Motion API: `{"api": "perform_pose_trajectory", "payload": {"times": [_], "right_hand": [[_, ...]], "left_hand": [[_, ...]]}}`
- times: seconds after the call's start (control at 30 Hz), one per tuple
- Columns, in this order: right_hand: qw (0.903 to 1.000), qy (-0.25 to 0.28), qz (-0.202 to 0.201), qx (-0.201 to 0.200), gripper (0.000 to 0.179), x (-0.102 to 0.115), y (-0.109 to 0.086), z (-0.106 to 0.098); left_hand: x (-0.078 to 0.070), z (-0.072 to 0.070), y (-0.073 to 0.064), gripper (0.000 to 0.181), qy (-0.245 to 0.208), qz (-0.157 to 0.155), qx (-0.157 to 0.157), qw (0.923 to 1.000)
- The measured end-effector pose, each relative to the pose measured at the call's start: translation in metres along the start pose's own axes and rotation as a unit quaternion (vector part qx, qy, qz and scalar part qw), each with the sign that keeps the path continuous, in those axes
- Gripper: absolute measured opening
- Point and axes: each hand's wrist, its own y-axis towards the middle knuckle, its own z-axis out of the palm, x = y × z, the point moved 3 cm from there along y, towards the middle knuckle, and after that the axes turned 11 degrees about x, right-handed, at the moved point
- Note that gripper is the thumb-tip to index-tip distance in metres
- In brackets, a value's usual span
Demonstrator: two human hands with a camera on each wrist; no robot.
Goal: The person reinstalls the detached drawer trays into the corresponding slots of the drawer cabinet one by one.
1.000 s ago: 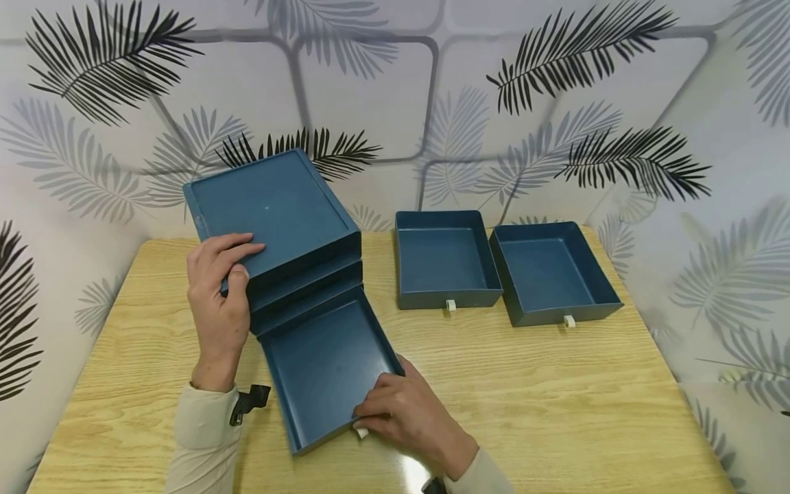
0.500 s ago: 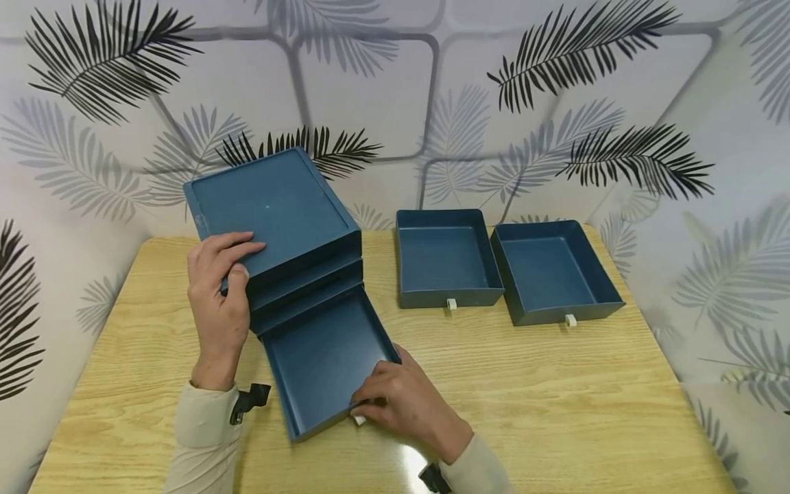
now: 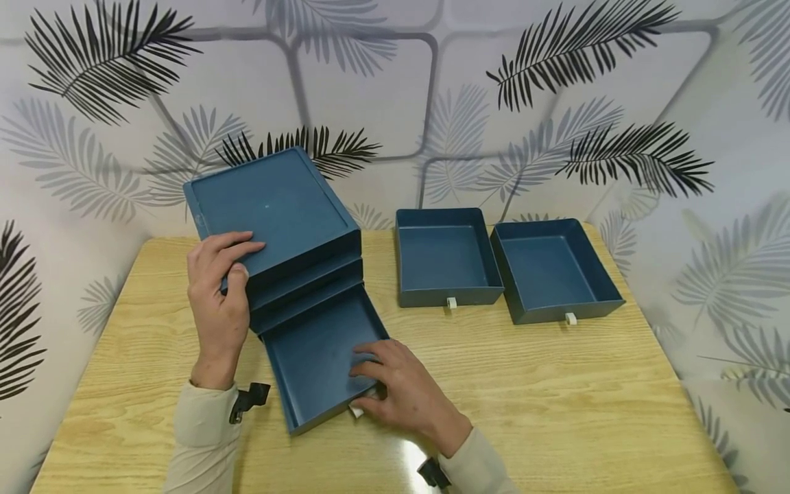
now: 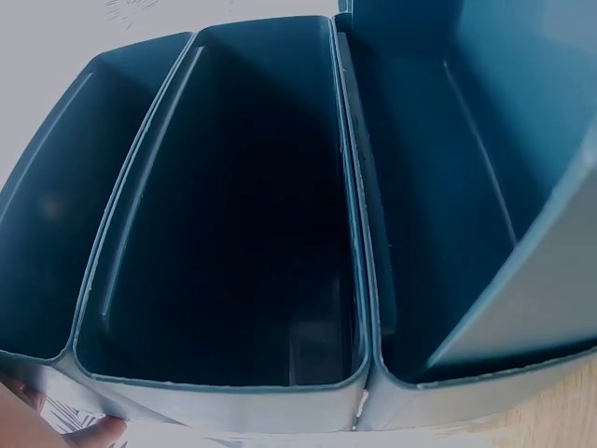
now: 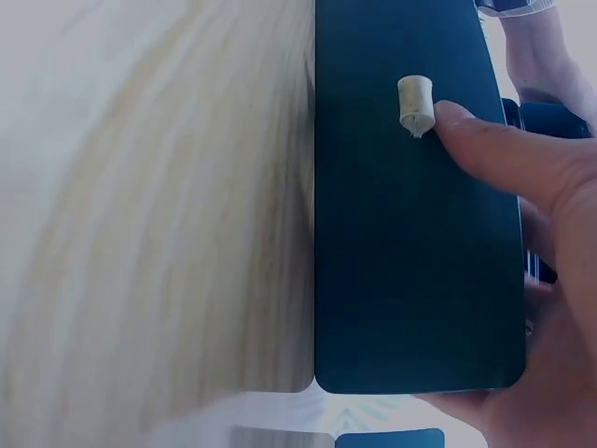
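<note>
A blue cabinet (image 3: pixel 271 199) with stacked slots stands at the left of the table. My left hand (image 3: pixel 219 305) rests on its near left corner, with fingers over the top and thumb by the front edge. A blue drawer (image 3: pixel 308 367) juts from the lowest slot; the two slots (image 4: pixel 224 215) above it hold no drawer. My right hand (image 3: pixel 404 391) is at this drawer's near right corner. Its thumb touches the front next to the small white knob (image 5: pixel 416 103), while the other fingers reach loosely over the side and the interior.
Two more blue drawers, a left one (image 3: pixel 450 296) and a right one (image 3: pixel 558 312), sit side by side at the back right. Each has a white knob. The wooden table (image 3: pixel 574 412) meets a leaf-patterned backdrop (image 3: pixel 370 103) behind.
The lowest drawer has slid some way further into the cabinet. My right hand has moved with it, and its fingers have lifted off the front rim and spread. My left hand has stayed put.
</note>
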Motion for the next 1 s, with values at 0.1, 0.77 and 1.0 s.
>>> {"api": "perform_pose_trajectory", "payload": {"times": [0.1, 0.77, 1.0], "right_hand": [[0.9992, 0.021, 0.032, -0.006, 0.049, -0.002, 0.000, 0.001], [0.9724, 0.143, 0.182, -0.026, 0.115, -0.010, 0.003, 0.008], [0.9705, 0.159, 0.178, -0.036, 0.116, -0.013, 0.008, 0.008]], "left_hand": [[0.000, 0.000, 0.000, 0.039, 0.001, -0.001, 0.000, 1.0000], [0.000, 0.000, 0.000, 0.039, 0.001, -0.006, -0.006, 1.0000], [0.000, 0.000, 0.000, 0.039, -0.001, -0.006, -0.005, 1.0000]]}}
